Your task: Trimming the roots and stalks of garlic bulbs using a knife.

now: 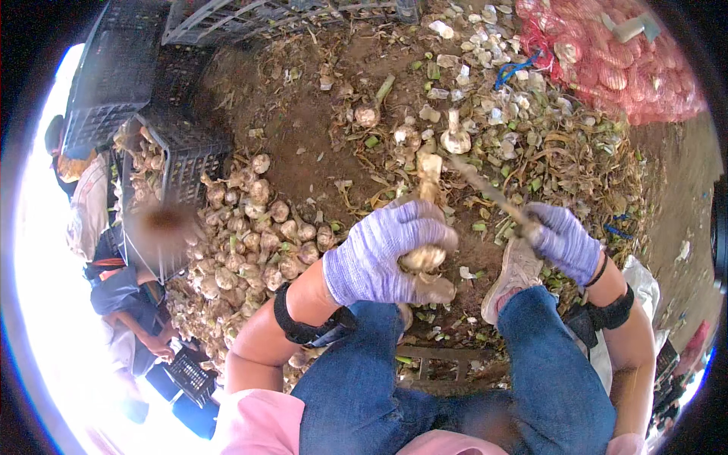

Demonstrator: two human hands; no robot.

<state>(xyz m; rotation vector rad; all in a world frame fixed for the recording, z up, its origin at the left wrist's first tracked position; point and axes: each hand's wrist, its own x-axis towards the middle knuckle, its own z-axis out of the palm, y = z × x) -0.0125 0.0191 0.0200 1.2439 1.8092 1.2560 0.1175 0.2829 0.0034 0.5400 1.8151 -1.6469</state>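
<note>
My left hand, in a lilac knit glove, curls around a garlic bulb above the gap between my knees. Just beyond its fingers rises a thick pale garlic stem; whether it belongs to the held bulb is hard to tell. In my right hand, gloved alike, is a thin knife, blurred, its tip pointing up and left. A trimmed garlic bulb with a short stem lies on the ground past the knife tip. Another bulb with a longer green stem lies farther left.
Unsorted garlic is heaped at my left, beside a black plastic crate. Dry leaf and stem scraps cover the ground at right, below a red mesh sack of garlic. Another person sits at far left.
</note>
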